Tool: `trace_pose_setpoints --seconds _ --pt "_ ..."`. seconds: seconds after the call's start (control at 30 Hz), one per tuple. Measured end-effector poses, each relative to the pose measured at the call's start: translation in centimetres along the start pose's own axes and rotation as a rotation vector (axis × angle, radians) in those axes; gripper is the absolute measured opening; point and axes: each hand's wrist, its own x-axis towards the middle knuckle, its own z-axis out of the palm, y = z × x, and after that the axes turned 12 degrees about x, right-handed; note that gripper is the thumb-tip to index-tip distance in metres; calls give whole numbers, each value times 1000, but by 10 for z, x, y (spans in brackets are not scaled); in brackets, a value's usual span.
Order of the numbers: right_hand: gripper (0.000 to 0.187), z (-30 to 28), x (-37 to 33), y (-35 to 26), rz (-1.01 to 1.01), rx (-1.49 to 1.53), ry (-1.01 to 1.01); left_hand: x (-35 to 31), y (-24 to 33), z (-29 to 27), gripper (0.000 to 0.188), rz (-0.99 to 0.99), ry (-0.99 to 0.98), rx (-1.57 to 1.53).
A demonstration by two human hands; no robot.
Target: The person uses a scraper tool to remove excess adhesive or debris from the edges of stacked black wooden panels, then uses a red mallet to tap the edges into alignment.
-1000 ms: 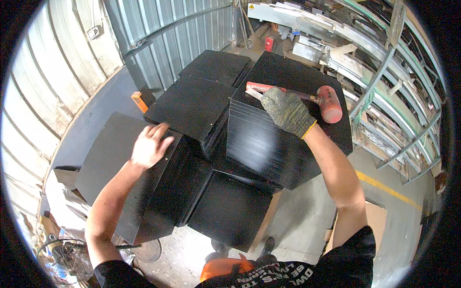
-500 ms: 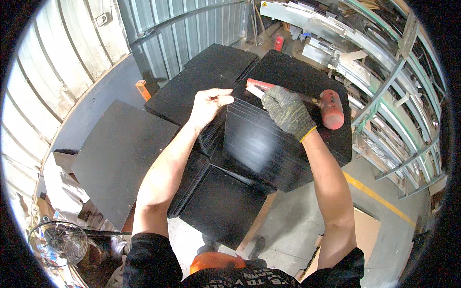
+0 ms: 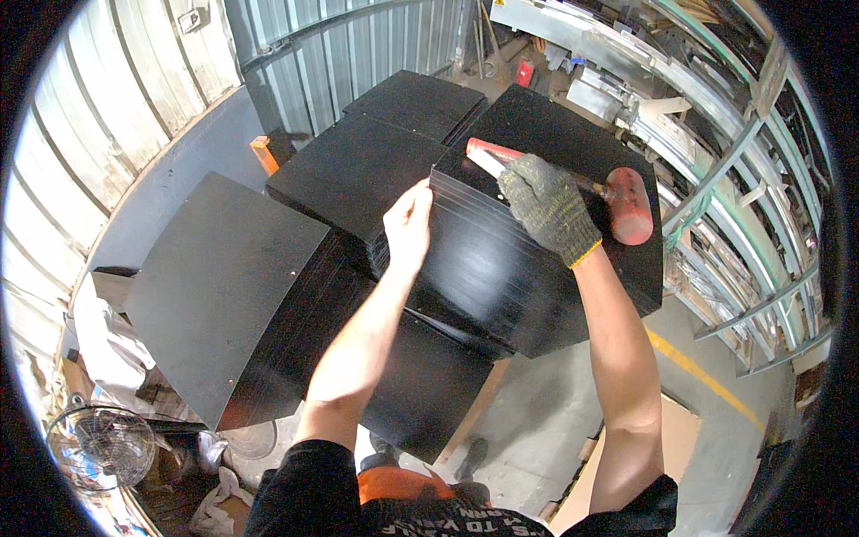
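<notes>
A: How are the hands placed?
B: The bare left grip (image 3: 409,224) has its fingers drawn together at the left corner of the stack of black panels (image 3: 474,242); I can't tell whether they pinch an edge. The gloved right grip (image 3: 548,206) pinches a pale flat strip (image 3: 486,162) above the stack's top.
A: Any advice?
B: I'd move the bare fingertips lightly, since the edges could be sharp, and point the strip away from them.
A: What's in the way?
B: The red mallet (image 3: 631,208), lying on top, its handle passing behind the glove. A neighbouring stack (image 3: 344,174) crowds the left wrist. Farther out, a metal rack (image 3: 716,161) borders the right; a wire-guarded fan (image 3: 100,447) stands lower left.
</notes>
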Motion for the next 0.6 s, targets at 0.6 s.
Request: trace_pose_setpoints --seconds 0.6 --pt "16 -9 6 -17 -120 -13 45 -121 -127 53 82 302 72 687"
